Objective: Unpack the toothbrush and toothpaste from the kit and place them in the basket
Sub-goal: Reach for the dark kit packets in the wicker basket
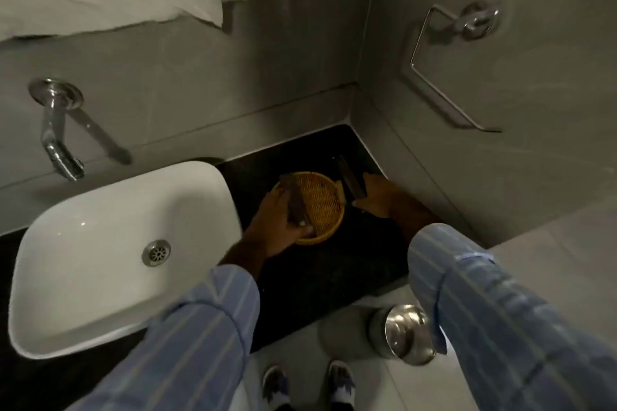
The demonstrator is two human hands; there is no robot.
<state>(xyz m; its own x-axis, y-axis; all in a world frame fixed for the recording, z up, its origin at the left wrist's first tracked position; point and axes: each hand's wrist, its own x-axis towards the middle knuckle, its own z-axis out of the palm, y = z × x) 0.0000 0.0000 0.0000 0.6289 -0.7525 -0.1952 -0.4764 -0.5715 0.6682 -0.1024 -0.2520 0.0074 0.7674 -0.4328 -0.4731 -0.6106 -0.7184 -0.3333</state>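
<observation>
**A:** From the head view, how far along are you?

**B:** Partway, I'd judge. Your left hand (278,222) is clenched round a dark slim item (295,207), held over the near rim of the basket (329,200); whether it's the toothbrush or the toothpaste, I cannot tell.

**A:** And the other?

**B:** Your right hand (375,198) grasps a second dark piece (350,182) just beside the basket, above the worktop (334,277). Neither lies inside yet, so both placements look left to do.
</observation>
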